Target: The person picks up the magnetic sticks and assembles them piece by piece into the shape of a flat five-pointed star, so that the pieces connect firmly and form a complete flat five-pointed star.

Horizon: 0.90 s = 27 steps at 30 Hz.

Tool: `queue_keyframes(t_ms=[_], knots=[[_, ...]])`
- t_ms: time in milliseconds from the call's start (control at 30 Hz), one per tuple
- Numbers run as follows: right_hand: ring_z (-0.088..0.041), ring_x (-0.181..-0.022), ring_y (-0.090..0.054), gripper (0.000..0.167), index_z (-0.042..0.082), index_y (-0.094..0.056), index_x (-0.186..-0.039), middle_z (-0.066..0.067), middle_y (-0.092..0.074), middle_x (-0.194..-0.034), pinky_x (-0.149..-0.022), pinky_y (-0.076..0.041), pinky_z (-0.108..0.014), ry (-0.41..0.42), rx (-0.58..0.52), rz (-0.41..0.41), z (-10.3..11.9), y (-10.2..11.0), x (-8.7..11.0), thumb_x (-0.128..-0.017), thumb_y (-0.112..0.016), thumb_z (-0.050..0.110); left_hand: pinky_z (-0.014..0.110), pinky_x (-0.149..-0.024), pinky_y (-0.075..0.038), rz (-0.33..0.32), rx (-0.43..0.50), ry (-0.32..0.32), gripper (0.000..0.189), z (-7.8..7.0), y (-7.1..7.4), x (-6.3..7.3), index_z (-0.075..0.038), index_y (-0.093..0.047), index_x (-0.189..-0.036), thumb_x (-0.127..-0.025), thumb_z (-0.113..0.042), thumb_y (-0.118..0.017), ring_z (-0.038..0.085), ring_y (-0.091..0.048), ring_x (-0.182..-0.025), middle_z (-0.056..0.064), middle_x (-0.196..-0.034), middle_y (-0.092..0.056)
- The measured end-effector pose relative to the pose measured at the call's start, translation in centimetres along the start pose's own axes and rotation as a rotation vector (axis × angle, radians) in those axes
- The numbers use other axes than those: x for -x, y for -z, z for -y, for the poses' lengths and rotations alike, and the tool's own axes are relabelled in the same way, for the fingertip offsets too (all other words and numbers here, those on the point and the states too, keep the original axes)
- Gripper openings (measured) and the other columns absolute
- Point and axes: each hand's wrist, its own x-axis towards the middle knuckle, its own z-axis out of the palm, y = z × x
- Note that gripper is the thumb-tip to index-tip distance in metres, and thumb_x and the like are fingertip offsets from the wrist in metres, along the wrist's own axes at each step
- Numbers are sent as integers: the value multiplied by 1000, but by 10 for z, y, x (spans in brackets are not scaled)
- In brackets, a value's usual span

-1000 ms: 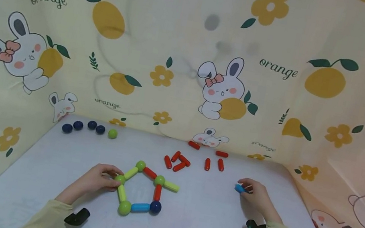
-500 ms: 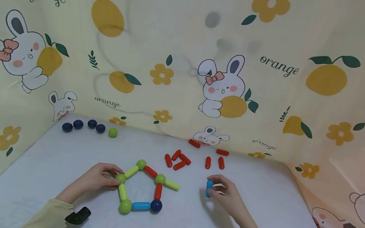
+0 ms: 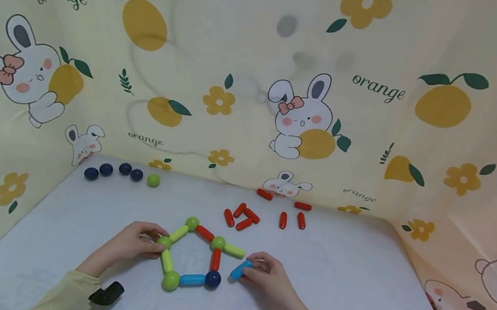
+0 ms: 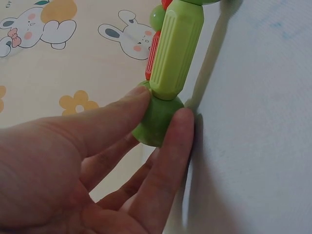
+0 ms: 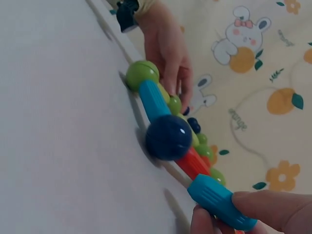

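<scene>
A five-sided ring of rods and balls lies on the white table. My left hand (image 3: 136, 240) pinches the green ball (image 4: 158, 119) at the ring's left corner between thumb and fingers. In my right hand (image 3: 273, 281) a blue rod (image 5: 219, 201) is pinched, its free end pointing at the dark blue ball (image 3: 213, 280) with a small gap between. The ring's sides are a blue rod (image 3: 192, 280), two red rods and two lime rods. A further lime rod (image 3: 233, 251) sticks out rightward from the green ball (image 3: 218, 243) at the right.
Several loose red rods (image 3: 244, 224) lie behind the ring, toward the back right. Several dark blue balls (image 3: 125, 169) and one green ball (image 3: 153, 180) sit at the back left. A patterned curtain (image 3: 250, 89) hangs behind and beside the table.
My right hand has moved left and nearer to me with the blue rod, from the table's right side to beside the dark blue ball. The left hand has kept its place on the ring.
</scene>
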Motion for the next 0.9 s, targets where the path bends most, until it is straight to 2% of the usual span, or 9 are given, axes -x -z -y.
queue_keyframes(t_ms=[167, 367, 733, 900], knots=[[-23, -93, -65, 37, -5, -48, -123, -12, -64, -103, -86, -53, -35, -7, -74, 15, -3, -8, -3, -93, -63, 11, 33, -71, -57, 1, 7, 3, 35, 0, -1, 0, 0, -64, -114, -82, -8, -75, 19, -64, -80, 15, -106, -58], [-21, -91, -65, 37, -5, -49, -123, -12, -63, -102, -85, -53, -35, -19, -120, 3, -5, -15, -7, -92, -64, 9, 33, -71, -57, -7, 11, 10, 34, -1, -1, 0, -1, -65, -113, -82, -7, -75, 19, -64, -79, 14, -106, -58], [-20, -89, -66, 37, -9, -48, -122, -11, -67, -96, -84, -54, -36, -18, -160, -11, -5, -22, -9, -90, -64, 3, 33, -70, -57, -25, 10, 24, 33, -1, -1, 0, 0, -65, -112, -81, -5, -75, 19, -64, -78, 13, -104, -59], [-21, -87, -67, 38, -9, -49, -122, -11, -68, -95, -82, -54, -36, -34, -137, -21, -5, -21, -9, -90, -65, 5, 34, -71, -57, -15, 14, 18, 33, 1, 0, 0, 0, -64, -113, -82, -6, -75, 19, -64, -79, 13, -104, -59]])
